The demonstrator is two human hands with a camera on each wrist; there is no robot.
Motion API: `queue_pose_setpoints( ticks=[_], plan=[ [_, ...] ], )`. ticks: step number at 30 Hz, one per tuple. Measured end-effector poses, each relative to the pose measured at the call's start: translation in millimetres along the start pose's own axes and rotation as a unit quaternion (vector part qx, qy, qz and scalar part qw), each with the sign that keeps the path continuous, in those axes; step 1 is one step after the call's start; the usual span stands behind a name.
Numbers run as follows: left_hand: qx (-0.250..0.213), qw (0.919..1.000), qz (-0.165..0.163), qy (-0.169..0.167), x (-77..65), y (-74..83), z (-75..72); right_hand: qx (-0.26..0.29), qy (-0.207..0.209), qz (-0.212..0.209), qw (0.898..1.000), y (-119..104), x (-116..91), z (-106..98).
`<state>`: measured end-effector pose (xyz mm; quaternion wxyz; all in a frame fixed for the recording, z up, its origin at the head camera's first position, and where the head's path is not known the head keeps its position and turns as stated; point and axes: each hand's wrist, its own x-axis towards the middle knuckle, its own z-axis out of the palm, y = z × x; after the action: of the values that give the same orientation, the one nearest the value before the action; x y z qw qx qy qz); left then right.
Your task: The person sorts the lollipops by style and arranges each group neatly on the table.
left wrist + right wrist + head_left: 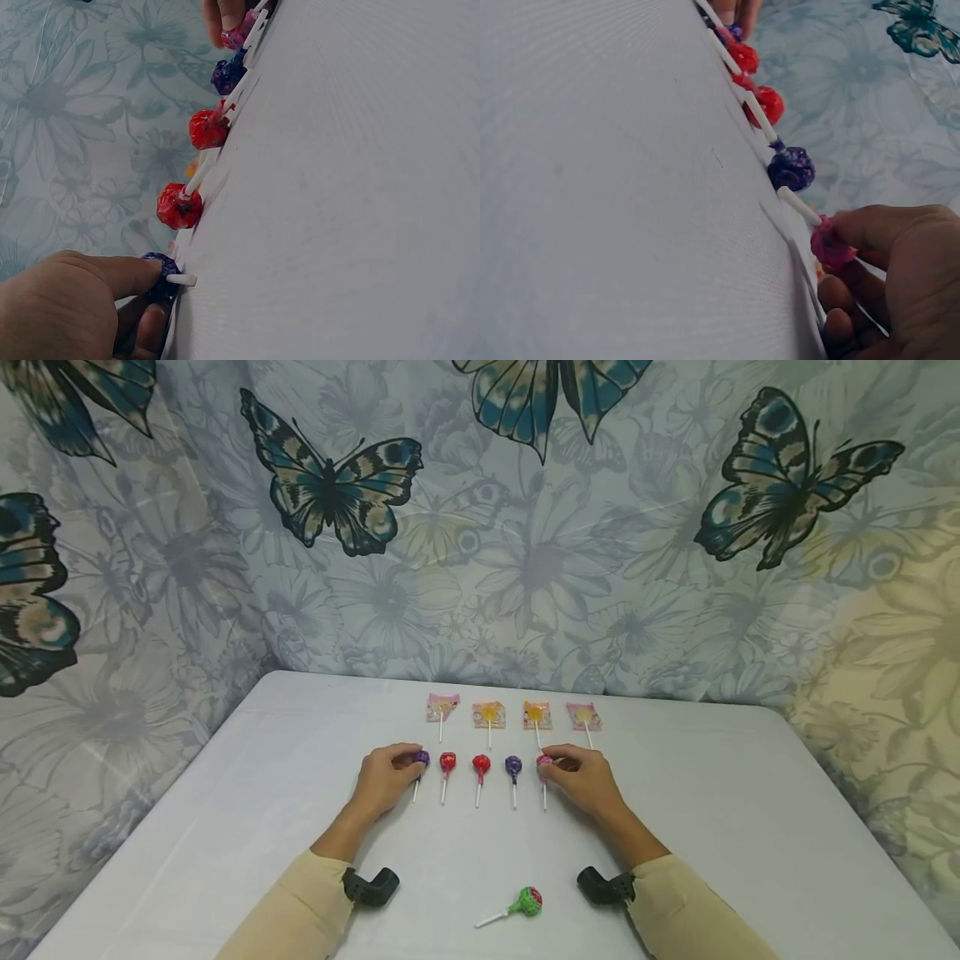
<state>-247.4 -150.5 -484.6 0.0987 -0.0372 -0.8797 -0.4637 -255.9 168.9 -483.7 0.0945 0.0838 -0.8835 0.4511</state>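
Note:
My left hand (pixel 386 778) pinches the head of a purple lollipop (pixel 163 279) at the left end of a row on the table. At the row's right end, my right hand (pixel 585 779) holds a pink lollipop (pixel 831 244) by its head between thumb and fingers. Between the two hands lie a red lollipop (pixel 447 762), a second red lollipop (pixel 481 764) and a dark purple lollipop (pixel 513 766). All their sticks point toward me. Closer to me, a green lollipop (pixel 529 902) lies apart, its stick pointing left.
Behind the row lie several flat lollipops in clear wrappers, among them a pinkish one (pixel 442 706) and a yellow one (pixel 489 715). The white table (pixel 240 827) meets a butterfly-patterned wall covering (pixel 540 568) at the back. Black wrist devices sit at both sleeves.

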Motion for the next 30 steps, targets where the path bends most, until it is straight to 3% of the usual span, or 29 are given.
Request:
queue_pose_setpoints(
  ticks=[14,30],
  plan=[
    [-0.005,1.0000,0.000,-0.002,-0.5,-1.1,-0.4,-0.030,-0.011,0.007,0.999,-1.7,0.8,1.8],
    [-0.007,0.9999,0.010,0.001,0.1,-1.4,1.5,-0.027,-0.007,0.007,1.000,0.7,0.1,0.0]
  ],
)
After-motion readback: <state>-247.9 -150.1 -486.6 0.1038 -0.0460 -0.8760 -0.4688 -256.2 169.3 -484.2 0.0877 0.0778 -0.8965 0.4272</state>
